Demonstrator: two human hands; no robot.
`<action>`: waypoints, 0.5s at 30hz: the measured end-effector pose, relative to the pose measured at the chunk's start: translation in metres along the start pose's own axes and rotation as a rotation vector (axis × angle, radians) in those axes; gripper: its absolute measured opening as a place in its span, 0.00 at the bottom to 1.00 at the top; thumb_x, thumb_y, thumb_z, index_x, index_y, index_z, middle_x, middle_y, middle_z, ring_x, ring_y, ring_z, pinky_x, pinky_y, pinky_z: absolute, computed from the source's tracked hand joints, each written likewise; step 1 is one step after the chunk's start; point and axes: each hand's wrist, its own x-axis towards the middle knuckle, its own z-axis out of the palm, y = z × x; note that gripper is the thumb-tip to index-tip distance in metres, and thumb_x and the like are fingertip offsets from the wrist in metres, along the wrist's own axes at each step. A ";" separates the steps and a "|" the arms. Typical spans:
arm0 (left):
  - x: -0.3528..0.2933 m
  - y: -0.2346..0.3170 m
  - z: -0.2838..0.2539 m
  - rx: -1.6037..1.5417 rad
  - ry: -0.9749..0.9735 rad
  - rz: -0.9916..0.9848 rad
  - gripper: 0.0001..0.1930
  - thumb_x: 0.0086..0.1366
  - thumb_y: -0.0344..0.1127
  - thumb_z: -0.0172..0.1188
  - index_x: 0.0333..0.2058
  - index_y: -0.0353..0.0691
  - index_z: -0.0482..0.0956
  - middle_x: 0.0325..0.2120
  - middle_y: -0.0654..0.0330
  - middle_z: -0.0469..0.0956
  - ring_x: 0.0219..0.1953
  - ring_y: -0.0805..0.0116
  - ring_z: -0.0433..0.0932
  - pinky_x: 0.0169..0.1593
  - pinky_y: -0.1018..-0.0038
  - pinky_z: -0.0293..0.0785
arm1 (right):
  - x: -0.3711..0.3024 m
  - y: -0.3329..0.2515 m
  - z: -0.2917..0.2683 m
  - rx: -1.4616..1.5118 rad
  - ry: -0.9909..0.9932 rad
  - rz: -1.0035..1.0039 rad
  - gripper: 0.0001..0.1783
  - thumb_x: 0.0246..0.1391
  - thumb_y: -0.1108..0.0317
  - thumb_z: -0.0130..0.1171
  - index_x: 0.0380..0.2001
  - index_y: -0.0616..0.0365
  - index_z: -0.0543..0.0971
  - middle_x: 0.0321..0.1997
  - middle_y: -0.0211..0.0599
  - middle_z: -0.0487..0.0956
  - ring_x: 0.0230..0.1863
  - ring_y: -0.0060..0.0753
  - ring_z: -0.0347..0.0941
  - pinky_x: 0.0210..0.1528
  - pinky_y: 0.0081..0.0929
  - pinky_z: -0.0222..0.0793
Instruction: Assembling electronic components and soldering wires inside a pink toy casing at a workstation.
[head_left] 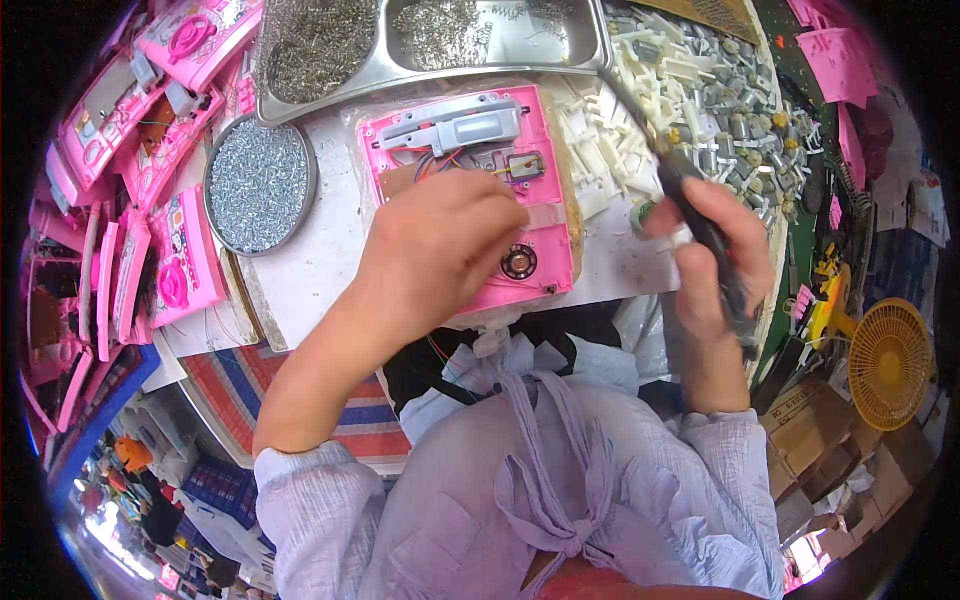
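A pink plastic housing [548,262] lies open on the table before me. Inside it are a grey plastic part [478,128], coloured wires, a small boxed mechanism [524,166] and a round black speaker [519,262]. Over the middle of the housing, my left hand [430,235] is closed with its fingertips bent down together; what they hold is hidden. My right hand [705,300] grips a black-handled screwdriver [700,220], raised to the right of the housing. Its long thin shaft points up and left over white plastic parts.
Left of the housing stands a round dish [258,185] of small screws. A metal tray [440,68] of springs lies behind. White parts and small motors [735,110] pile up at right. Pink housings [185,250] stack at far left; a yellow fan [888,365] stands right.
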 end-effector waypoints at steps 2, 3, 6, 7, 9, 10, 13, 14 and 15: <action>0.000 -0.003 -0.002 -0.223 -0.001 -0.188 0.09 0.56 0.23 0.68 0.36 0.37 0.82 0.31 0.60 0.82 0.32 0.70 0.81 0.34 0.76 0.76 | 0.013 -0.001 0.014 -0.198 -0.161 -0.070 0.25 0.53 0.72 0.67 0.54 0.66 0.76 0.45 0.44 0.83 0.43 0.36 0.78 0.48 0.32 0.71; 0.001 -0.001 -0.002 -0.265 -0.009 -0.272 0.07 0.58 0.23 0.68 0.36 0.36 0.82 0.30 0.61 0.82 0.31 0.74 0.80 0.34 0.77 0.76 | 0.013 0.002 0.026 -0.149 -0.168 -0.009 0.25 0.49 0.77 0.68 0.52 0.65 0.77 0.48 0.45 0.83 0.44 0.36 0.78 0.48 0.32 0.71; 0.005 0.006 -0.004 -0.346 -0.027 -0.440 0.05 0.62 0.24 0.67 0.36 0.33 0.81 0.27 0.63 0.81 0.29 0.81 0.77 0.33 0.81 0.73 | 0.018 0.014 0.064 0.036 -0.010 0.024 0.29 0.45 0.84 0.66 0.54 0.56 0.78 0.37 0.38 0.79 0.37 0.33 0.77 0.39 0.27 0.73; 0.006 0.007 -0.005 -0.343 -0.028 -0.433 0.04 0.62 0.24 0.67 0.36 0.33 0.81 0.27 0.64 0.81 0.28 0.82 0.76 0.33 0.82 0.73 | 0.021 0.019 0.069 0.105 0.043 0.029 0.30 0.43 0.85 0.65 0.53 0.53 0.80 0.33 0.35 0.78 0.33 0.33 0.77 0.36 0.26 0.73; 0.005 0.005 -0.004 -0.337 0.006 -0.412 0.04 0.61 0.25 0.67 0.34 0.33 0.81 0.24 0.63 0.80 0.24 0.80 0.74 0.30 0.80 0.71 | 0.024 0.019 0.066 0.014 0.027 -0.034 0.33 0.43 0.87 0.64 0.55 0.54 0.78 0.33 0.36 0.78 0.32 0.32 0.76 0.36 0.25 0.74; 0.003 0.000 -0.001 -0.333 0.037 -0.394 0.04 0.60 0.25 0.67 0.33 0.34 0.81 0.21 0.61 0.79 0.20 0.77 0.72 0.27 0.78 0.69 | 0.023 0.016 0.066 -0.013 0.033 -0.026 0.33 0.43 0.87 0.64 0.56 0.54 0.78 0.34 0.36 0.78 0.32 0.32 0.76 0.36 0.25 0.74; 0.003 -0.002 0.003 -0.329 0.093 -0.353 0.05 0.58 0.25 0.67 0.33 0.34 0.82 0.19 0.59 0.78 0.16 0.74 0.70 0.23 0.75 0.67 | 0.018 0.013 0.065 -0.064 0.038 -0.058 0.34 0.43 0.87 0.65 0.56 0.54 0.77 0.35 0.37 0.78 0.33 0.33 0.76 0.37 0.25 0.74; 0.003 -0.002 0.003 -0.329 0.103 -0.344 0.05 0.58 0.25 0.67 0.33 0.34 0.82 0.19 0.59 0.78 0.16 0.74 0.69 0.23 0.75 0.67 | 0.017 0.014 0.065 -0.074 0.039 -0.075 0.34 0.43 0.87 0.66 0.57 0.55 0.77 0.36 0.37 0.78 0.33 0.33 0.76 0.37 0.25 0.74; 0.003 -0.001 0.004 -0.342 0.117 -0.344 0.05 0.58 0.25 0.67 0.34 0.34 0.82 0.19 0.58 0.79 0.16 0.74 0.70 0.24 0.75 0.67 | 0.015 0.015 0.066 -0.082 0.042 -0.103 0.35 0.43 0.87 0.66 0.57 0.55 0.77 0.37 0.37 0.77 0.34 0.33 0.76 0.37 0.25 0.74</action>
